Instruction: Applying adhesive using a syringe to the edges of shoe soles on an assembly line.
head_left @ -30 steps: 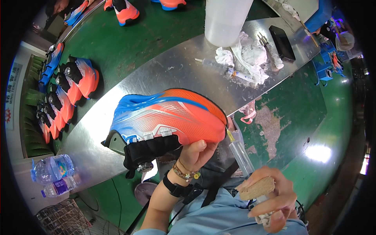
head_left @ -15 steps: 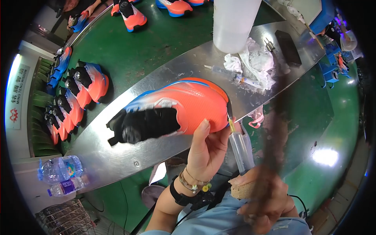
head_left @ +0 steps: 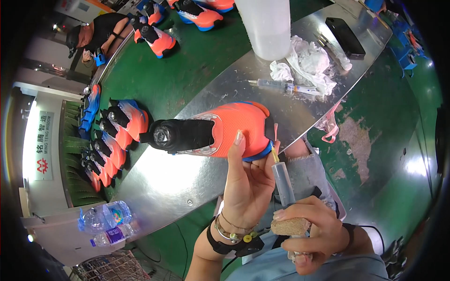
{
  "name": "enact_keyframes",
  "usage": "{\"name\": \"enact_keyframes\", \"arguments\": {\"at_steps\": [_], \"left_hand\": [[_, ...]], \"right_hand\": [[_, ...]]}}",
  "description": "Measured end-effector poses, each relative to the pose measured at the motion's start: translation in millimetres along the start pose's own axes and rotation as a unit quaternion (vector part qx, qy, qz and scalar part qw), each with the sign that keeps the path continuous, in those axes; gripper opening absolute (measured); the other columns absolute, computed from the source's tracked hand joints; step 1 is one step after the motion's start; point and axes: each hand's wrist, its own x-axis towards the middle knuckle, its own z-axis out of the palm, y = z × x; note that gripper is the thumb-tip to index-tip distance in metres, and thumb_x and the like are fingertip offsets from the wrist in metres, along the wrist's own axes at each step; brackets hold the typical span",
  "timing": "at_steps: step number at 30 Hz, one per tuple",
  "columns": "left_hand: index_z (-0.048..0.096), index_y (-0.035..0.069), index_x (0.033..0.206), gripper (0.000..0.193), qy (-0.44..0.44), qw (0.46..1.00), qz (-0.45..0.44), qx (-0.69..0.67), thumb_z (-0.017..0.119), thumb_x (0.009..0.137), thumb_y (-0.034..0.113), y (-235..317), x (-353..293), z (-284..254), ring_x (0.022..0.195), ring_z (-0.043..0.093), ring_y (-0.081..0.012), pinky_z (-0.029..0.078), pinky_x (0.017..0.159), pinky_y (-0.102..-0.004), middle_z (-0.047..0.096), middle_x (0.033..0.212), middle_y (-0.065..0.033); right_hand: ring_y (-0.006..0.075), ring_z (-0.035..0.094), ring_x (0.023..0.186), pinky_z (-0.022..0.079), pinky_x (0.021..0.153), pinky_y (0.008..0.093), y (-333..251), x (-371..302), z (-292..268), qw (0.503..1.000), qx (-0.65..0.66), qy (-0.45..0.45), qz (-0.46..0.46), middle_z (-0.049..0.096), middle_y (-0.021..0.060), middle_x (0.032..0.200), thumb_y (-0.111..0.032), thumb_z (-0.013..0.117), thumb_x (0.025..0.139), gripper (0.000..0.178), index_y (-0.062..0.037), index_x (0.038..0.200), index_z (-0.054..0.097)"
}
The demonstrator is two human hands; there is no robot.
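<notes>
Holding shoe (head_left: 236, 129) — left grip (head_left: 248, 185) | syringe (head_left: 283, 182) — right grip (head_left: 321, 225) | dark-lettered wall sign (head_left: 44, 150)

Towards nine o'clock, showing dark lettering (head_left: 42, 133) above a red emblem (head_left: 42, 166) on a pale wall sign (head_left: 44, 117); towards eight, showing white letters on a purple bottle label (head_left: 115, 234).

On your metal bench (head_left: 157, 201): one tall whitish container (head_left: 267, 33); one wad of crumpled white tissue (head_left: 311, 65); one spare syringe (head_left: 274, 85), lying against it; one clear tube (head_left: 336, 54) with metal end, between tissue and a flat black device (head_left: 345, 37). To your left: one large clear bottle (head_left: 103, 218), beside a smaller purple-labelled bottle (head_left: 115, 233); one wire guard (head_left: 112, 267); one pale wall sign (head_left: 44, 150). Beyond, at your upper left: one person (head_left: 108, 33), black top, dark cap. To your far right: one blue rack (head_left: 407, 61).
</notes>
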Motion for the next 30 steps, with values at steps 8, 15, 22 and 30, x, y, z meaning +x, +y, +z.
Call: {"name": "enact_keyframes", "arguments": {"at_steps": [8, 15, 22, 30], "left_hand": [[0.054, 0.003, 0.109, 0.031, -0.028, 1.0, -0.012, -0.008, 0.057, 0.089, 0.025, 11.8, 9.4, -5.1, 0.103, 0.058, -0.0229, 0.05, 0.091, -0.0295, 0.059, 0.11, -0.008], [0.055, 0.009, 0.112, 0.035, -0.109, 0.984, -0.033, 0.136, 0.065, 0.083, 0.026, 130.2, 72.1, -36.8, 0.091, 0.064, -0.0193, 0.056, 0.07, -0.0197, 0.056, 0.114, -0.0109], [0.051, -0.002, 0.11, 0.027, 0.151, 0.894, 0.422, 0.028, 0.054, 0.09, 0.016, 226.7, 130.4, -120.7, 0.109, 0.054, -0.0241, 0.047, 0.094, -0.0269, 0.056, 0.116, -0.0147], [0.045, -0.011, 0.115, 0.041, -0.025, 0.974, 0.202, 0.104, 0.049, 0.093, 0.023, 212.9, 158.9, -74.5, 0.107, 0.057, -0.021, 0.048, 0.091, -0.0267, 0.056, 0.118, -0.0173]], "right_hand": [[0.0283, 0.06, 0.076, 0.045, 0.066, 0.0331, -4.5, 1.2, -8.3, 0.999, 0.03, 0.04, 0.022, 0.054, 0.0203, 0.104, -0.023, 0.059, 0.062, 0.019, -0.0136, 0.078, 0.065], [0.0307, 0.058, 0.083, 0.048, 0.067, 0.0354, -11.3, 0.2, -32.8, 0.99, -0.027, 0.122, 0.063, 0.05, 0.0234, 0.098, -0.025, 0.056, 0.069, 0.019, -0.0102, 0.075, 0.065], [0.0305, 0.057, 0.082, 0.047, 0.069, 0.035, 13.9, 12.4, -41.6, 0.981, -0.05, 0.174, 0.074, 0.051, 0.0262, 0.097, -0.025, 0.052, 0.076, 0.022, -0.0079, 0.071, 0.064], [0.0288, 0.054, 0.086, 0.043, 0.076, 0.0371, 55.2, 45.4, -52.2, 0.975, -0.021, 0.193, 0.106, 0.05, 0.0264, 0.101, -0.023, 0.049, 0.079, 0.025, -0.0069, 0.066, 0.062]]}}
